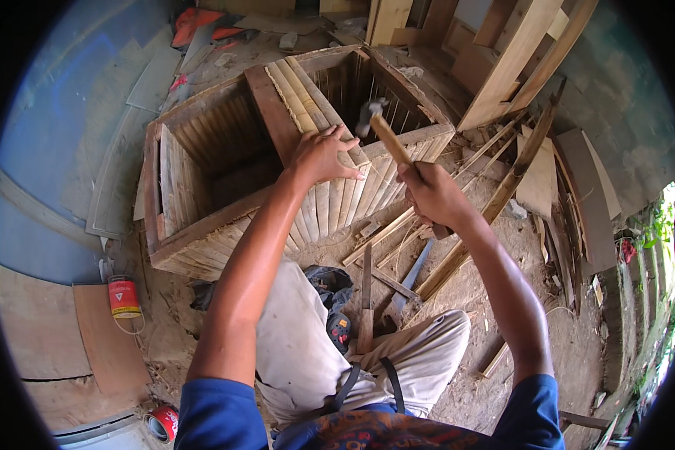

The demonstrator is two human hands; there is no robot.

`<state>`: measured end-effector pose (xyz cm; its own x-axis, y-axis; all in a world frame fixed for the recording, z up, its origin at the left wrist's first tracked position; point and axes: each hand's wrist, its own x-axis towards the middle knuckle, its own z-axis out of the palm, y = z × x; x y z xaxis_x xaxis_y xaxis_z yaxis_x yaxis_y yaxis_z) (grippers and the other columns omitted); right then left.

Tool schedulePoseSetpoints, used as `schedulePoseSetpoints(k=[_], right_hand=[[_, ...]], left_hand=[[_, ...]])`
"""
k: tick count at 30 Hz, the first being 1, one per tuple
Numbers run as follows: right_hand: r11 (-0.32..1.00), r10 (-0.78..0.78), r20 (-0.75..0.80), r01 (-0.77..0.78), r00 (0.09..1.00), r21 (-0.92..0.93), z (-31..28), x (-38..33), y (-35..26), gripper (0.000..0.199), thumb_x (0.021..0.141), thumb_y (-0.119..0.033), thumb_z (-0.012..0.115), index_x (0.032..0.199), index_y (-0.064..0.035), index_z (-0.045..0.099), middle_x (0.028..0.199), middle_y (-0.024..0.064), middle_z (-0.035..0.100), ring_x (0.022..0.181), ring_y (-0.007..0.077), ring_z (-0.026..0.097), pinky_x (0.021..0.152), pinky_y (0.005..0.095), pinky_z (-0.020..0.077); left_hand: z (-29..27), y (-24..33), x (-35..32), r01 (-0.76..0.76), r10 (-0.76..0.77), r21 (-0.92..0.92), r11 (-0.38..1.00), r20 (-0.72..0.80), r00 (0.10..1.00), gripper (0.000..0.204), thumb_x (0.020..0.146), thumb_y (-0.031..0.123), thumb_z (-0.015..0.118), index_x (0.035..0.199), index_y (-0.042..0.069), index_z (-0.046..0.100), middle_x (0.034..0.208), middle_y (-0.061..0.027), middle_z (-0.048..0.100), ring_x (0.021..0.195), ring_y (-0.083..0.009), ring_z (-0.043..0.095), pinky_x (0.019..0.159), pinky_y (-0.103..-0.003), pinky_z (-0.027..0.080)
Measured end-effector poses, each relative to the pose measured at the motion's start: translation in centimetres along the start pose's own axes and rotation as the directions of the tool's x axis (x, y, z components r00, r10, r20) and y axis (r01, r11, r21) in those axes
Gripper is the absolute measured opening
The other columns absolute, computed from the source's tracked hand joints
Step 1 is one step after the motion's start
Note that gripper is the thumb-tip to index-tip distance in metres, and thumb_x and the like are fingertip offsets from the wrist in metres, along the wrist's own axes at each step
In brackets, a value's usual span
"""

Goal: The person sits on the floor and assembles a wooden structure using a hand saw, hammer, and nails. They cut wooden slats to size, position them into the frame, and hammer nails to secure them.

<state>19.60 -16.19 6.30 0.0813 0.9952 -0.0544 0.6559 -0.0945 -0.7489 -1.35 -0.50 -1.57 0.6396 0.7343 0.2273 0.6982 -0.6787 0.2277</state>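
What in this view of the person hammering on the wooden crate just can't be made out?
All in the head view:
- Hammer head: blurred, shape unclear.
- Slats under the left hand: palm covers any nail.
- Hammer grip: hidden inside the right hand.
- Crate bottom: lost in shadow.
- Red can: print too small.

Hammer head [370, 112] motion-blurred; crate [202, 187] interior lost in shadow.

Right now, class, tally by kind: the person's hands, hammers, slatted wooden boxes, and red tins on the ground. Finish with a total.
Hands: 2, left hand and right hand
Hammer: 1
Slatted wooden box: 1
Red tins: 2, and
Total: 6
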Motion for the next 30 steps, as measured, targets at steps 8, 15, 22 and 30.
schedulePoseSetpoints(k=[8,15,22,30], right_hand=[[0.99,0.102,0.136,-0.114,0.985,0.08,-1.2,-0.1,-1.6,0.04,0.11,-0.032,0.043,0.096,0.0018,0.06,0.062,0.0,0.05,0.044,0.0095,0.047,0.038,0.0314,0.0407],[0.997,-0.008,0.102,0.016,0.995,-0.078,-0.1,-0.8,-0.4,0.049,0.108,-0.04,0.043,0.098,0.0041,0.061,0.067,0.0086,0.059,0.057,0.0176,0.061,0.056,0.0401,0.0492],[0.983,-0.055,-0.122,0.075,0.991,0.165,0.2,-0.8,-0.4,0.05,0.108,-0.041,0.043,0.099,0.0034,0.063,0.064,0.0087,0.059,0.059,0.0178,0.063,0.053,0.0388,0.0487],[0.998,0.008,-0.086,-0.003,0.996,0.059,-0.1,-0.6,0.5,0.045,0.109,-0.034,0.043,0.091,0.0039,0.057,0.069,0.007,0.059,0.055,0.0156,0.06,0.046,0.0349,0.0464]], left_hand=[[0.1,0.2,-0.1,0.004,-0.005,-0.027,1.0,-0.03,1.0,0.084,0.065,0.064,0.081,0.137,0.022,0.065,0.157,-0.0224,0.04,0.145,-0.0303,0.042,0.117,-0.042,0.031],[0.5,-0.4,0.0,0.019,-0.019,0.001,1.0,-0.021,1.0,0.082,0.066,0.062,0.082,0.137,0.025,0.065,0.155,-0.0216,0.043,0.144,-0.03,0.043,0.116,-0.044,0.031],[0.8,-0.1,-0.4,-0.016,0.007,-0.074,0.997,-0.122,0.992,0.079,0.064,0.062,0.083,0.133,0.025,0.068,0.153,-0.0222,0.046,0.143,-0.0301,0.044,0.116,-0.042,0.032],[0.4,0.3,-0.3,0.029,-0.034,-0.062,0.998,-0.073,0.997,0.077,0.067,0.057,0.082,0.135,0.025,0.067,0.156,-0.0207,0.043,0.146,-0.0289,0.041,0.117,-0.042,0.03]])
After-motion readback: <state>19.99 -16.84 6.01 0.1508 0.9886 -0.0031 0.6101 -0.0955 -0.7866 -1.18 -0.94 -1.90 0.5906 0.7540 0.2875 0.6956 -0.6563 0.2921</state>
